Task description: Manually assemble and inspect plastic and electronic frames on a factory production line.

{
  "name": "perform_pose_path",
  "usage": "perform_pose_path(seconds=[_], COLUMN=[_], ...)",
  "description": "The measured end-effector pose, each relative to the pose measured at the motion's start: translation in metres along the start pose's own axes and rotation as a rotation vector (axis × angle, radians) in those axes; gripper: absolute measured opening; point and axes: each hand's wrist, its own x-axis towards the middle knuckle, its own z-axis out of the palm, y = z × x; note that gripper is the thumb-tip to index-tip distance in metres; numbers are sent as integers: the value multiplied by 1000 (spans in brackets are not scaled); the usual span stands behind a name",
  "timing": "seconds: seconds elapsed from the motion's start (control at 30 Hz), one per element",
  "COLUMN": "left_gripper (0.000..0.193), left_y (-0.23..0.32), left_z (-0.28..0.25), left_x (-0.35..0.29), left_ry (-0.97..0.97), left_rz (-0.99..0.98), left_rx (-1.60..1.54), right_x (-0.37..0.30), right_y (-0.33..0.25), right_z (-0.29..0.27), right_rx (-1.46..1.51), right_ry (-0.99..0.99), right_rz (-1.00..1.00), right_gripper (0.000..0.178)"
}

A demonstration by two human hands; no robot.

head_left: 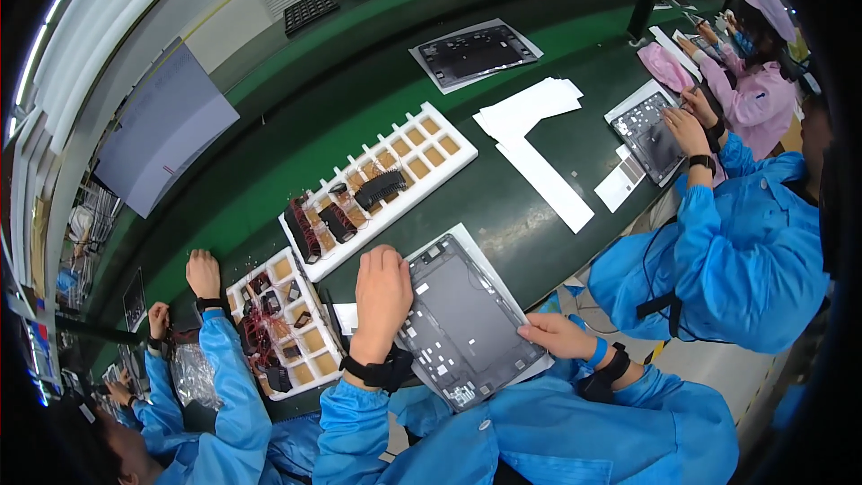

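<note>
Left hand (383, 292) and right hand (560, 335) flank a grey panel (471, 310) at the green bench (575, 175)'s near edge.
It lies between them over a white sheet (467, 242), probably shielding it; the right hand pinches its right edge, seemingly to steady it; the left curls at its left edge, grip unclear.

Right hand (558, 336): I can't see its fingers beneath the dark panel (476, 310).
Smaller tray (305, 383): some parts too small for me to tell.
Lower-left co-worker (215, 456): cut off by my view's edge.
</note>
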Motion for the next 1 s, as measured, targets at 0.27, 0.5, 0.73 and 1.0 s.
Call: perform_pose_path(seconds=[0.27, 0.5, 0.73, 1.0], left_gripper=[59, 69, 29, 24], left_y=[-17, -63, -60, -19], left_z=[-68, -72, -41, -40], left_x=[14, 0, -17, 0], left_ry=[-208, -439, -284, -248], left_rz=[-325, -652, -408, -315], left_rx=[-226, -1019, -488, -153], right_x=[24, 47, 61, 48], right_y=[-82, -110, -88, -43], right_z=[-32, -47, -57, -56], right_rx=[-271, -261, -272, -84], right_ry=[-77, -246, -342, -317], right_rz=[-186, -217, -105, 21], right_gripper=[37, 35, 45, 44])
